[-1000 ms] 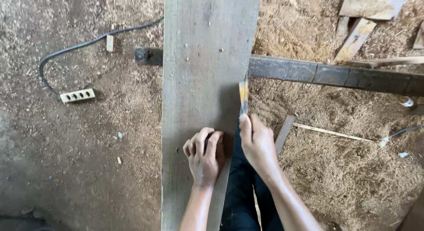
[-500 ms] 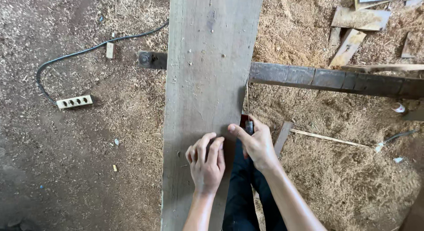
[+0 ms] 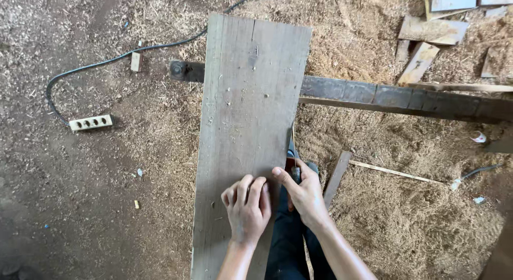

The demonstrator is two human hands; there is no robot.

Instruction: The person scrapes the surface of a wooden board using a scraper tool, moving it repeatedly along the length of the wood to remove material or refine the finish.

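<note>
A wide grey wooden plank (image 3: 248,114) runs away from me over a dark crossbeam (image 3: 406,98). My left hand (image 3: 247,208) rests palm down on the plank's near end, fingers curled. My right hand (image 3: 304,192) is at the plank's right edge, closed around a tool handle whose thin blade (image 3: 293,143) runs up along that edge; what kind of tool it is I cannot tell. My dark trouser legs show below, right of the plank.
Sawdust covers the floor. A white power strip (image 3: 91,122) with a black cable (image 3: 123,55) lies at the left. Wood offcuts (image 3: 427,39) are piled at the top right. A thin stick (image 3: 395,172) and a short slat (image 3: 336,178) lie right of my hand.
My right hand has slid back along the plank's right edge toward me with the tool. The view has tilted so the plank's far end now shows.
</note>
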